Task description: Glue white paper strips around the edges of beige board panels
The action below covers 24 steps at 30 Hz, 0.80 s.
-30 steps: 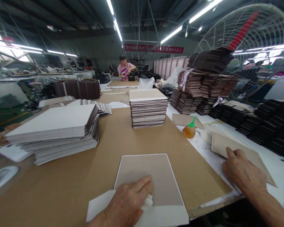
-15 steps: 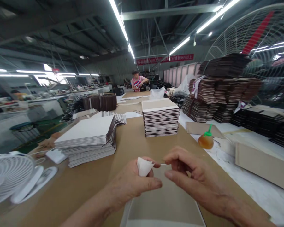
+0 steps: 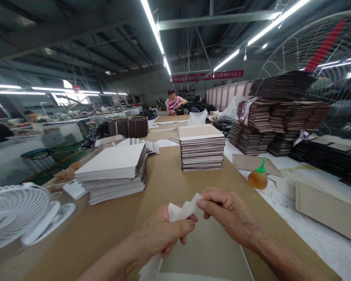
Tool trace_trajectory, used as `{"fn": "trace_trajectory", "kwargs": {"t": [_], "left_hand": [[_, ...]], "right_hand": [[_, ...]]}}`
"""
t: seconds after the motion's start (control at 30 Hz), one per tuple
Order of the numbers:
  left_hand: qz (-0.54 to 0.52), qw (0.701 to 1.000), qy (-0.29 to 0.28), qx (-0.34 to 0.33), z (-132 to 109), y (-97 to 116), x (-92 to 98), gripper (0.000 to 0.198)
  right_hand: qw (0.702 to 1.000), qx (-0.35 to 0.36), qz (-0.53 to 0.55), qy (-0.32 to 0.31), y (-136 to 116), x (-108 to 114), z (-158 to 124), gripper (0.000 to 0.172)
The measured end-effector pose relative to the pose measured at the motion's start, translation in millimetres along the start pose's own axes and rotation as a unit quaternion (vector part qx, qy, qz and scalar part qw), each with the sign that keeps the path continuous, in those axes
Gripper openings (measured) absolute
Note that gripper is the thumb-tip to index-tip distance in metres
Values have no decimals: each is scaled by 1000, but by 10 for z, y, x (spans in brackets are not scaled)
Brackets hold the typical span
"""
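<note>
A crumpled strip of white paper stretches between my two hands. My left hand is closed on its left end, thumb on top. The right end is pinched between thumb and fingertips of my right hand. Beneath both hands lies a flat beige panel with a pale edge; its upper part is partly hidden by the hands. A white sheet edge shows along the panel's left side, under my left wrist.
Stacked panels stand ahead and to the left. A white fan sits at far left, beside a white phone-like device. At right are an orange bottle with a green nozzle and brown piles. A person works at the far end.
My right hand, apart from the paper before, has taken hold of its free end. The paper now spans both hands. The camera view has shifted slightly.
</note>
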<state>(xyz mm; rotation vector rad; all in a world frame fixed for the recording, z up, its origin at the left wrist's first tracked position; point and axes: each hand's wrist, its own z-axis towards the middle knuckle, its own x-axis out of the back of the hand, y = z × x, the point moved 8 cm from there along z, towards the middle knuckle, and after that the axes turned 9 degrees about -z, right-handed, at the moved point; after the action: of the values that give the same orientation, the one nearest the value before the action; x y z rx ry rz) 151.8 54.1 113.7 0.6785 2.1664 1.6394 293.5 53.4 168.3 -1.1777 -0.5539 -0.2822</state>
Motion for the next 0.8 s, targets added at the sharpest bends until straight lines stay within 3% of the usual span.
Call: {"fn": "trace_trajectory", "kwargs": {"t": [0.13,0.23,0.37,0.63,0.8], "left_hand": [[5,999,-5,-31,-23,-3,54,25],[25,999,1,-22,-36,-47,126,32],[61,995,71,20,-76,-192,346,37],[23,977,210,-21,-188,-395,841,45],[-114,970,203,-71,-265,-457,946,37]], "right_hand": [[992,-101,76,19,286,11,-27,27],[977,-139,156,51,427,46,-50,28],[963,-149,206,87,519,101,-80,23],[943,-147,246,173,435,310,-75,26],[949,-131,240,158,230,350,84,25]]}}
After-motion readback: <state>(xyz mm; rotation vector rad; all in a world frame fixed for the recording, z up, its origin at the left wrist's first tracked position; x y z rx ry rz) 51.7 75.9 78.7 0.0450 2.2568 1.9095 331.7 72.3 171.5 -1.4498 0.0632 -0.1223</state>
